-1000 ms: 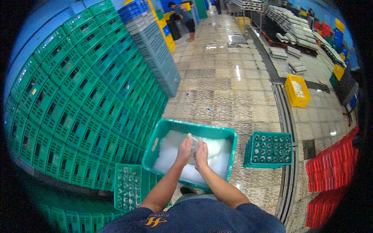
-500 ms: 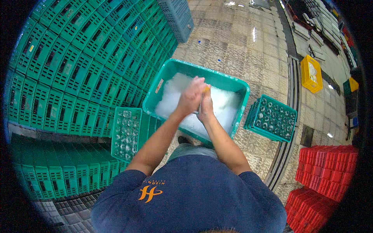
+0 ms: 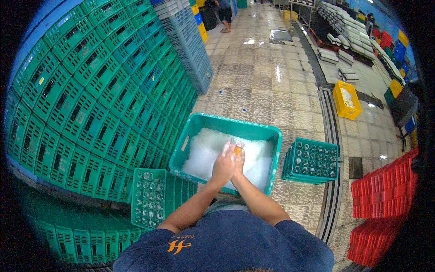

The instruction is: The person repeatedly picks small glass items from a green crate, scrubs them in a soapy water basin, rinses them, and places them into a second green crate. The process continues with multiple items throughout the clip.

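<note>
A green tub [image 3: 277, 149] full of white suds [image 3: 204, 152] stands in front of me. Over the suds my left hand [image 3: 222, 167] and my right hand [image 3: 239, 164] are pressed together, closed around a clear drinking glass [image 3: 236, 142]. Its rim shows beyond the fingertips. Something small and yellow-orange [image 3: 238, 150] shows at the glass between my hands; its kind is unclear. Most of the glass is hidden by my fingers.
Left of the tub is a green crate of glasses [image 3: 150, 197]; right of it, another crate of glasses [image 3: 315, 159]. Stacked green crates [image 3: 81, 90] wall the left side. Red crates [image 3: 380, 195] and a yellow crate [image 3: 347, 102] are at right. A person [image 3: 225, 16] stands far off.
The view has tilted up, so the tub sits lower and more of the far floor shows. My hands have come tighter together, and the glass rim now shows past the fingers.
</note>
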Tool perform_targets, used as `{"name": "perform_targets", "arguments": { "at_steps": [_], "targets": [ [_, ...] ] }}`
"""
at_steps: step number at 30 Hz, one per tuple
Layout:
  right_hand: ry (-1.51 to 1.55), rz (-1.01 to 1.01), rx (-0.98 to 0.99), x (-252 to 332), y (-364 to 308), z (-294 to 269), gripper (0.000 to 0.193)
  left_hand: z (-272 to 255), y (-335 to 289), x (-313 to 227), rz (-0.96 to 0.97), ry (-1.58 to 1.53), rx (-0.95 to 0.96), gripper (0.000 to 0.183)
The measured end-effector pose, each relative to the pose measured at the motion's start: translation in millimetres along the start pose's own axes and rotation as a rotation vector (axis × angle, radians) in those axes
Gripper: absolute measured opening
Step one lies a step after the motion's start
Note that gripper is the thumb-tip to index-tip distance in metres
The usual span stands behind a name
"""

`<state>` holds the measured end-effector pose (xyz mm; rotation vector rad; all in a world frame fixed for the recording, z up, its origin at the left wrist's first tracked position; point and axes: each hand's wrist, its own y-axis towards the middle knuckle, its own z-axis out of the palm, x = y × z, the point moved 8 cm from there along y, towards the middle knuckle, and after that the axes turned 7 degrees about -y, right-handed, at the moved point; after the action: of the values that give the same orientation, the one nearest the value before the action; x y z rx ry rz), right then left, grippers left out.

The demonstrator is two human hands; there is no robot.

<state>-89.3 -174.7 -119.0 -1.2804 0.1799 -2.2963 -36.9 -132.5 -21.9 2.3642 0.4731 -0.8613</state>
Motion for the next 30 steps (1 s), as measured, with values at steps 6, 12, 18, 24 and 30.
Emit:
{"name": "perform_targets", "arguments": {
  "at_steps": [6, 12, 18, 24, 30],
  "targets": [
    [0.018, 0.045, 0.184, -6.9, -15.1, 45.5, 0.057, -41.8, 13.7, 21.3, 0.058, -0.027, 0.191, 0.041],
    [0.319, 0.677, 0.494, -41.6, -61.3, 97.6, 0.065, -93.1, 50.4, 66.2, 0.004, -0.248, 0.147, 0.024],
    [-0.286, -0.024, 0.106, -70.7, -28.3, 83.6, 0.051, -86.6, 30.3, 114.1, -0.179, 0.076, 0.163, 0.027],
    [-0.341, -0.306, -0.058, -46.7, -5.0, 71.8, 0.061, -107.8, -6.6, 14.2, 0.516, 0.163, -0.108, 0.035],
    [-0.092, -0.012, 0.080, -28.1, -28.9, 103.8, 0.079, -106.3, 47.7, 57.7, 0.106, -0.008, 0.172, 0.033]
  ]
}}
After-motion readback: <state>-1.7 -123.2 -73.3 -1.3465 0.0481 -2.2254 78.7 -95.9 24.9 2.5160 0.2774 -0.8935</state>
